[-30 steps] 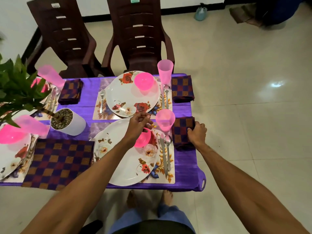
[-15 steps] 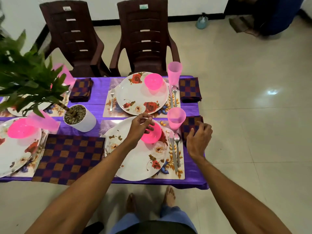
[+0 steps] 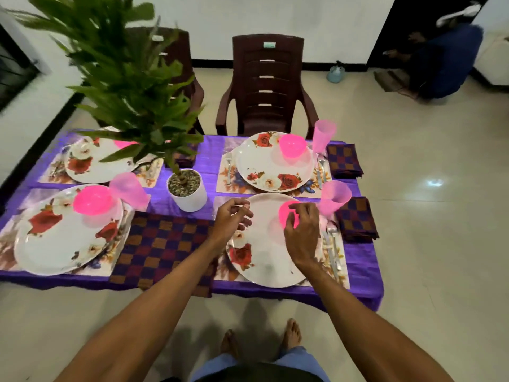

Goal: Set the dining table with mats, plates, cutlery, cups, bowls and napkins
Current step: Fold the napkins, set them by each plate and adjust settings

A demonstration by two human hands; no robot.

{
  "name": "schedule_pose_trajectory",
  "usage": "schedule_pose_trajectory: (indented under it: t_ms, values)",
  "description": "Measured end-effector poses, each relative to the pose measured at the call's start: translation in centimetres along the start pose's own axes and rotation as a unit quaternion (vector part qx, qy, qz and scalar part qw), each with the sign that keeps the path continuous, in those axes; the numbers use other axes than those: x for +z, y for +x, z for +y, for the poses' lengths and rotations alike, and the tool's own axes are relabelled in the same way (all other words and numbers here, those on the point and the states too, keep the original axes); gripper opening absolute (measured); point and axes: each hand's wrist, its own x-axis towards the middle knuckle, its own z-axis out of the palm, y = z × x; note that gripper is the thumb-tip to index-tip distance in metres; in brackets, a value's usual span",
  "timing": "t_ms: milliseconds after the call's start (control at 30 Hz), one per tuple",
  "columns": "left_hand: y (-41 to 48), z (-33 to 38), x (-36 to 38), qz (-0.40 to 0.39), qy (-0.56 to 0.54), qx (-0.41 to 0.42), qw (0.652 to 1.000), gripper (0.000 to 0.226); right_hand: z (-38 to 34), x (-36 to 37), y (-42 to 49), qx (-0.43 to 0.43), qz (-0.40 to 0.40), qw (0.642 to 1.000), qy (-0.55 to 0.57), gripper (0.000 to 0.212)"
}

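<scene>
On the purple table (image 3: 366,288), the near right setting has a floral plate (image 3: 264,260) on a placemat, with a pink bowl (image 3: 285,216) on its far side. A pink cup (image 3: 334,197), a checked napkin (image 3: 356,219) and cutlery (image 3: 332,244) lie to its right. My right hand (image 3: 301,230) hangs over the bowl with fingers loosely curled; I cannot tell whether it touches the bowl. My left hand (image 3: 232,219) hovers above the plate's left rim, loosely curled and holding nothing.
Three more settings with plates, pink bowls and cups fill the table; the far right plate (image 3: 275,166) is nearest. A potted plant (image 3: 190,194) stands mid-table and a large checked mat (image 3: 165,244) lies beside it. Two brown chairs (image 3: 268,84) stand behind. A person (image 3: 440,59) sits at the back right.
My left hand let go of the pink bowl and drew left. My right hand left the napkin and came over the bowl. The view pulled back and tilted up.
</scene>
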Motion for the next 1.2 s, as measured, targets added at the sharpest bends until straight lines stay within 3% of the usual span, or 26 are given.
schedule_pose_trajectory:
  t_ms: [167,333,467,633,800,1000,1100,1200]
  values:
    - [-1.0,-1.8,-6.2,0.048,0.005,-0.003,0.999,0.011,-4.4,5.0,-1.9,-0.030,-0.151,0.987,0.051,0.020]
    - [-1.4,-3.8,-11.9,0.127,0.036,-0.041,0.990,0.004,-5.6,9.6,-2.7,-0.069,-0.299,0.952,0.016,0.025]
    - [-1.6,-4.9,-16.0,0.176,0.112,-0.054,0.977,0.006,-6.1,12.3,-2.8,-0.052,-0.368,0.928,-0.008,0.026]
    - [-0.6,-6.4,-21.0,0.191,0.215,-0.062,0.956,0.018,-6.6,14.9,-2.8,-0.054,-0.391,0.915,-0.084,0.033]
    - [1.5,-6.4,-25.1,0.139,0.345,-0.046,0.927,0.044,-7.0,17.2,-2.7,-0.083,-0.429,0.876,-0.204,0.059]
    - [4.6,-8.0,-28.5,0.096,0.434,-0.033,0.895,0.073,-7.4,19.3,-3.8,-0.113,-0.410,0.855,-0.297,0.064]
    - [5.4,-8.5,-29.1,0.086,0.455,-0.019,0.886,0.074,-7.5,19.8,-4.5,-0.114,-0.392,0.862,-0.301,0.062]
    - [5.7,-8.6,-29.9,0.123,0.475,-0.008,0.871,0.059,-7.9,20.0,-5.0,-0.106,-0.355,0.885,-0.281,0.053]
